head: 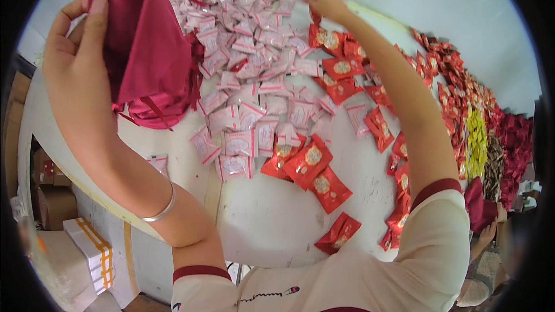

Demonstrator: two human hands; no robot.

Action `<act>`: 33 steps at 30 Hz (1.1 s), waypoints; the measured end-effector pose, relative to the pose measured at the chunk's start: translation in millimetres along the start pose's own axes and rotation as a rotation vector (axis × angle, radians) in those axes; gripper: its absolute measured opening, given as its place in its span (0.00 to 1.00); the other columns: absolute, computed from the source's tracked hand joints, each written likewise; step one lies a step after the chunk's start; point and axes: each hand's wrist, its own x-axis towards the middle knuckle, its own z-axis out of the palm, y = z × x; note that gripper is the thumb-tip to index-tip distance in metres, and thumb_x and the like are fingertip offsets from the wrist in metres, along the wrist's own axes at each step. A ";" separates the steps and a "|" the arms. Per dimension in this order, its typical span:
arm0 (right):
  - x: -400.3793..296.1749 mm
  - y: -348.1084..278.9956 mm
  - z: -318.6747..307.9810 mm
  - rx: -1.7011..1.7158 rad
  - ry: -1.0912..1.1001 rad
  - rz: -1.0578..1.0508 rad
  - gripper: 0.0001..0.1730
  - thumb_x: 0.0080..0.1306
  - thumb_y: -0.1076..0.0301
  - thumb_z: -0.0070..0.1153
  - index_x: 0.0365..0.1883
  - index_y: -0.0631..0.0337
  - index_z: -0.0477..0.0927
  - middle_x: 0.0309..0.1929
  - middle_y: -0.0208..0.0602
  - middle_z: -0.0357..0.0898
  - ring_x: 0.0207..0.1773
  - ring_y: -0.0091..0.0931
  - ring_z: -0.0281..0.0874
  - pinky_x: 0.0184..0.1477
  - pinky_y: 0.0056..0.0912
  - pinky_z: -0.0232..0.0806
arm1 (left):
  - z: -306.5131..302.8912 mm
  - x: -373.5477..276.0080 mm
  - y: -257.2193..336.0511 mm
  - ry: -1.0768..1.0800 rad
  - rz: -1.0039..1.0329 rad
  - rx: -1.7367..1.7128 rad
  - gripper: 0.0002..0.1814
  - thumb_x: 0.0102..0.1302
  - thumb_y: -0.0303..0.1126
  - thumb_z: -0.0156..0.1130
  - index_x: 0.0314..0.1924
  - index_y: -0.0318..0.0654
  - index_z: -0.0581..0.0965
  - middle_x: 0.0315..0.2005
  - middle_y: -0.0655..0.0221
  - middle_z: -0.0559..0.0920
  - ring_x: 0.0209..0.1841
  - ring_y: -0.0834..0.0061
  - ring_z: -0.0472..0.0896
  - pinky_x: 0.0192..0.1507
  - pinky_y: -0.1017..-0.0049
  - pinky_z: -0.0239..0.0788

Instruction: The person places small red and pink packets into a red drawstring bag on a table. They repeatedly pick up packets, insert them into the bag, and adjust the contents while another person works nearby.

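Note:
My left hand (pixel 80 43) grips the rim of a crimson fabric bag (pixel 151 52), thumb on the inside of the cloth. The bag's mouth gapes toward me, and dark red ribbons hang from it. Farther off, my right hand (pixel 323 2) reaches over the edge of a heap of small pink-and-white wrapped packets (pixel 260 34). Its fingers are blurred, so whether they hold anything is unclear. Just below that hand lie red foil packets (pixel 342 67) with round cream emblems. More red packets (pixel 308 158) overlap the near end of the pink heap.
A white table (pixel 264 221) carries everything. Along its right side run piles of red packets (pixel 451 104), yellow packets (pixel 476 134) and dark red items (pixel 516 151). At right, another person's hand (pixel 489 232) is by a maroon bag (pixel 479 203). A taped white box (pixel 89 251) stands lower left.

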 end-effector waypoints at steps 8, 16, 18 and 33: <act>-122.4 -74.5 -115.5 1.110 0.224 0.654 0.11 0.56 0.61 0.47 0.26 0.60 0.69 0.22 0.33 0.70 0.23 0.21 0.68 0.26 0.20 0.63 | -9.2 3.2 -3.8 -0.051 -0.029 -0.050 0.11 0.56 0.34 0.58 0.36 0.35 0.74 0.26 0.73 0.79 0.26 0.89 0.72 0.29 0.90 0.61; -241.1 -104.5 -132.9 -0.283 -0.543 0.203 0.08 0.53 0.63 0.52 0.28 0.58 0.74 0.23 0.36 0.74 0.26 0.31 0.71 0.29 0.31 0.63 | 2.1 -2.2 7.2 -0.122 0.012 -0.039 0.12 0.56 0.34 0.58 0.37 0.34 0.73 0.26 0.70 0.79 0.27 0.86 0.74 0.29 0.88 0.64; -240.7 -107.3 -120.7 -0.231 -0.426 0.124 0.07 0.52 0.65 0.52 0.27 0.58 0.74 0.23 0.36 0.74 0.27 0.31 0.72 0.29 0.34 0.63 | -0.9 -5.2 7.7 -0.133 0.007 -0.023 0.12 0.57 0.34 0.58 0.37 0.35 0.72 0.27 0.70 0.79 0.28 0.86 0.74 0.30 0.87 0.64; -177.2 -58.1 -51.2 -0.512 -0.199 0.048 0.06 0.44 0.69 0.49 0.18 0.61 0.76 0.21 0.44 0.75 0.25 0.35 0.76 0.22 0.40 0.65 | -15.5 -3.0 3.6 -0.212 0.070 0.132 0.17 0.60 0.39 0.52 0.43 0.35 0.70 0.36 0.69 0.75 0.40 0.81 0.70 0.45 0.83 0.58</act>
